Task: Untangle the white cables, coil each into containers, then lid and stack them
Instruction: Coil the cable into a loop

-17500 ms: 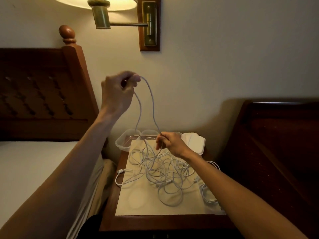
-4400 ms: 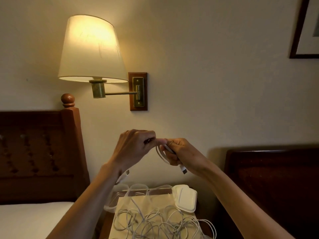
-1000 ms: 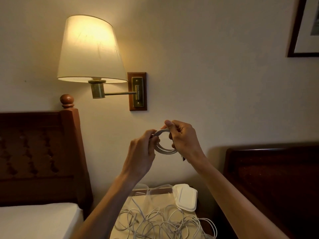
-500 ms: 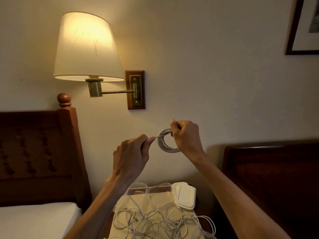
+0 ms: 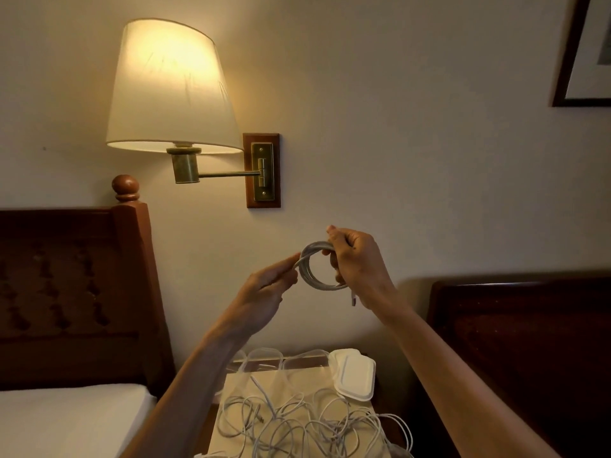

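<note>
A white cable wound into a small coil (image 5: 312, 271) hangs in the air in front of the wall. My right hand (image 5: 358, 264) grips the coil's right side, and one plug end dangles below that hand. My left hand (image 5: 264, 292) pinches the cable's loose end at the coil's left edge. Below, a tangle of white cables (image 5: 304, 424) lies on a cream mat on the nightstand. Behind it stand clear plastic containers (image 5: 301, 360) and a stack of white lids (image 5: 355, 378).
A lit wall lamp (image 5: 170, 90) on a brass arm hangs above left. A dark wooden headboard (image 5: 72, 292) and a white mattress (image 5: 66, 421) lie left; another dark headboard (image 5: 522, 342) stands right. A picture frame (image 5: 585, 54) hangs top right.
The last stretch of cable has been wound onto the coil; my left hand has moved up to the coil's edge with the loose end. The right hand keeps hold of the coil.
</note>
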`<act>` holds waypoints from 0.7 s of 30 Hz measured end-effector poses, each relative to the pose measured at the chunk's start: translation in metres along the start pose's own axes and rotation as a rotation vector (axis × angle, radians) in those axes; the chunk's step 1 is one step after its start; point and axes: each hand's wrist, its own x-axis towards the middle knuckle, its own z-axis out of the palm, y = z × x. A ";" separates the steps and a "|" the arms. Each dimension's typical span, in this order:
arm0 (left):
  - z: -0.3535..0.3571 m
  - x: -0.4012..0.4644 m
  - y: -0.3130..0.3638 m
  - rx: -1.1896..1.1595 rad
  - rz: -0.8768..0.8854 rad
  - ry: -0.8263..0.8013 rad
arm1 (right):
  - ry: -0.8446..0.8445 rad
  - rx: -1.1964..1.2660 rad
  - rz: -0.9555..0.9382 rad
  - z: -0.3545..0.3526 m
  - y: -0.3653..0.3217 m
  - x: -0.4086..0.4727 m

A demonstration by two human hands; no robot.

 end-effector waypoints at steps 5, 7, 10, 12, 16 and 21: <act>0.001 -0.003 -0.011 -0.260 -0.090 -0.069 | -0.066 0.170 0.206 -0.004 0.011 -0.004; 0.009 -0.005 -0.014 -0.382 -0.153 -0.071 | -0.085 0.185 0.245 -0.002 0.015 -0.007; 0.019 -0.006 -0.021 -0.461 -0.232 -0.087 | -0.096 0.191 0.282 0.000 0.024 -0.012; 0.023 -0.007 -0.026 -0.528 -0.272 -0.099 | -0.106 0.192 0.301 -0.001 0.031 -0.014; 0.035 -0.014 -0.044 -0.698 -0.315 -0.166 | -0.284 0.358 0.431 -0.009 0.048 -0.024; 0.064 -0.026 -0.075 -0.679 -0.433 -0.081 | -0.573 0.629 0.611 -0.034 0.078 -0.057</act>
